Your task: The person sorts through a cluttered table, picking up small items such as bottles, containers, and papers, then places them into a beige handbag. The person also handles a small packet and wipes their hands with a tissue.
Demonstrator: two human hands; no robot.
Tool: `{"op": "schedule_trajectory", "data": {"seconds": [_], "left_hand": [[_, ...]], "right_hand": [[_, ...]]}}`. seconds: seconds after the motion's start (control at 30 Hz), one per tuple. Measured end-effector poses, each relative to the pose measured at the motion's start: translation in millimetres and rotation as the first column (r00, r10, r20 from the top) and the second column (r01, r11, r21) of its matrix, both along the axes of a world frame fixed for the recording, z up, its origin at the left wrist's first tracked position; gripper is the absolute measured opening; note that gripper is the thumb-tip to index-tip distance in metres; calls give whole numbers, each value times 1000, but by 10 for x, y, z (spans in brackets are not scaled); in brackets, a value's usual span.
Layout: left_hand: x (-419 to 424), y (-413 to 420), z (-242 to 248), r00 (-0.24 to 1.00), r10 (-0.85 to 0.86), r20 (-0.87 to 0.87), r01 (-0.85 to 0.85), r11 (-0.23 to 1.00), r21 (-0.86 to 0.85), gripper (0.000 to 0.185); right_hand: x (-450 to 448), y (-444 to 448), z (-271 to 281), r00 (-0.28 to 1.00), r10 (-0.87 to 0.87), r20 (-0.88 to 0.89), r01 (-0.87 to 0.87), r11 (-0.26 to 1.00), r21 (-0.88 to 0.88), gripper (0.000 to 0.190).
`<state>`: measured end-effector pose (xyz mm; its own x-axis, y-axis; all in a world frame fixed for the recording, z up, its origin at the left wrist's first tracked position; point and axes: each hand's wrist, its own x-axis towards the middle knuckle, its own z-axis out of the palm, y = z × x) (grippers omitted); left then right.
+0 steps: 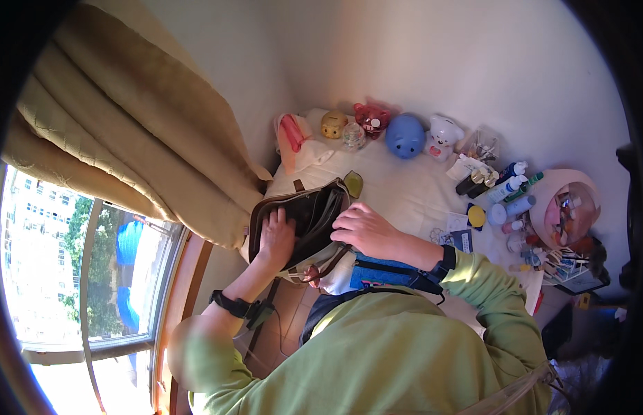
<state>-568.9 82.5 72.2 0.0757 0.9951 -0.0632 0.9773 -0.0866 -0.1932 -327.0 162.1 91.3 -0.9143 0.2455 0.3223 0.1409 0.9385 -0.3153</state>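
Note:
A handbag [321, 259] with a dark lining and brown trim lies unzipped on the near left part of a cloth-covered table. My left hand [278, 236] reaches into its opening, fingers pointing down the inner wall; whether they grip anything inside cannot be told. My right hand [355, 225] rests at the bag's right rim with bent fingers, seemingly pinching the edge, though the fingertips are partly hidden. A brown strap curves below that hand. Close to my body, a blue zippered pouch [378, 272] lies right of the bag. Behind the bag's top corner is a small green dish [353, 184].
Along the wall stand a blue round figurine [405, 136], a red bear figurine [372, 119] and a white one [444, 136]. Several bottles [507, 188] and a pink round organizer [565, 207] occupy the right side. A beige curtain [145, 129] hangs beside the window at left.

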Motion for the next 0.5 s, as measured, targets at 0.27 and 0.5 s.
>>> {"op": "schedule_trajectory", "data": {"seconds": [0.27, 0.5], "left_hand": [[-77, 164, -16, 983, 94, 159, -100, 994, 32, 65], [-118, 230, -13, 981, 72, 179, -85, 994, 70, 61]], "right_hand": [[141, 7, -72, 997, 29, -65, -32, 998, -47, 20], [152, 29, -31, 999, 34, -41, -35, 999, -36, 18]]}}
